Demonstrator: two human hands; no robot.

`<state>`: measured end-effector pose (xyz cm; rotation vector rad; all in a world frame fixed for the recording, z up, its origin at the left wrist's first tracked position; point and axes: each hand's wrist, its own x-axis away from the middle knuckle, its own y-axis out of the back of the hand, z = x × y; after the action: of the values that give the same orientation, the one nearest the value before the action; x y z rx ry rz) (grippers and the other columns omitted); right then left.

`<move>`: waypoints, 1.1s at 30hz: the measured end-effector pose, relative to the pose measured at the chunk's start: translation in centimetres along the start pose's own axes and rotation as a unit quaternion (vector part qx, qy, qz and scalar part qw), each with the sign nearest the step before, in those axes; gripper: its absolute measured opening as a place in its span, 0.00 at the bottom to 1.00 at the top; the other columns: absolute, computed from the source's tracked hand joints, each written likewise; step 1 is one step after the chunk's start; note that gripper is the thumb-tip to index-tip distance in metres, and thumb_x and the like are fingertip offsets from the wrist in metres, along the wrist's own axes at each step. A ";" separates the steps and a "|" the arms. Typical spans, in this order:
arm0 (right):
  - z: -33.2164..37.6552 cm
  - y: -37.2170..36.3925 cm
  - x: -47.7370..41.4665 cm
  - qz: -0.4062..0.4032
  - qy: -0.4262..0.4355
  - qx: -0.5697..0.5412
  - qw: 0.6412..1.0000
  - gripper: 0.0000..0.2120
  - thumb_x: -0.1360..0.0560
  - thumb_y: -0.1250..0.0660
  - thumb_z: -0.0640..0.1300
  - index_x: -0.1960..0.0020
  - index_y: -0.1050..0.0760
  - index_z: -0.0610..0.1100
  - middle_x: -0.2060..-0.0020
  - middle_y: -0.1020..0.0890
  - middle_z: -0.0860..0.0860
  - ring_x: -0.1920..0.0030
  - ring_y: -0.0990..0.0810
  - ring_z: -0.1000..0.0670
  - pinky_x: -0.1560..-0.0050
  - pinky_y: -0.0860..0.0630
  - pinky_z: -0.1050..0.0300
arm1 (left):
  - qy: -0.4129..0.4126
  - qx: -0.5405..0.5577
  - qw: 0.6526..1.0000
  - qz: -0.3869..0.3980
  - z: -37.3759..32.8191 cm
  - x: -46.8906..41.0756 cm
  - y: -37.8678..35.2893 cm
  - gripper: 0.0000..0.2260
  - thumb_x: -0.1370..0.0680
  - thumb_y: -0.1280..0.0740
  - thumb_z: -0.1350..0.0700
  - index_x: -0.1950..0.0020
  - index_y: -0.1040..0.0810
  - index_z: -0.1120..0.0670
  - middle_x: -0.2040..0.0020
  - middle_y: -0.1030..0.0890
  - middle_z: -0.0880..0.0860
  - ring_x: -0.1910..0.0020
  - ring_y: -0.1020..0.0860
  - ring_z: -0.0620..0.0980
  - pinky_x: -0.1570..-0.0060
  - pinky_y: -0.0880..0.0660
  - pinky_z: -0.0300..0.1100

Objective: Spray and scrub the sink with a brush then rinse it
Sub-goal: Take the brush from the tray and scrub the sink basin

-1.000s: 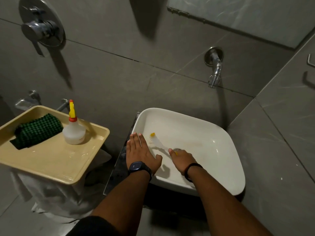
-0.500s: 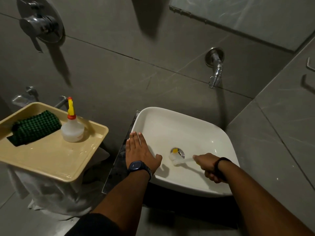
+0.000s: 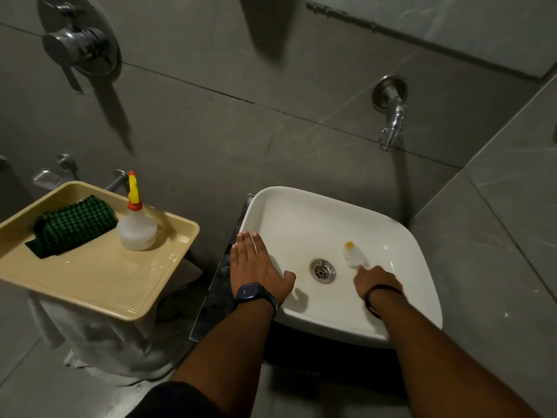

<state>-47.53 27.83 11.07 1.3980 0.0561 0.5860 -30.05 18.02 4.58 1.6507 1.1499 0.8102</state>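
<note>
Sink (image 3: 301,212): glossy white
Brush (image 3: 355,255): pale bristles, yellow tip
Spray bottle (image 3: 136,230): clear white, red collar, yellow nozzle
Cloth (image 3: 72,226): green-and-black check
Tray (image 3: 99,276): cream beige
Wall tiles (image 3: 241,146): grey, faint veining
Watch (image 3: 250,292): dark blue

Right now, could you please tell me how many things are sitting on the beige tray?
2: a green cloth at the tray's far left, and a spray bottle beside it near the back edge. Nothing seems hidden.
</note>
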 end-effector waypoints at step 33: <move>3.7 3.7 3.9 0.293 -0.030 -0.001 0.956 0.19 0.24 0.47 0.57 0.64 0.35 0.42 0.82 0.34 0.49 0.84 0.41 0.51 0.79 0.41 0.68 | -0.009 0.017 1.000 -0.015 0.2 0.4 0.2 0.47 0.32 0.43 0.35 0.24 0.59 0.61 0.22 0.53 0.62 0.24 0.56 0.58 0.28 0.61 0.50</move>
<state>-44.10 26.28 16.40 1.4293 -0.4219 1.0296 -29.72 18.30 4.68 1.6621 1.1792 0.7601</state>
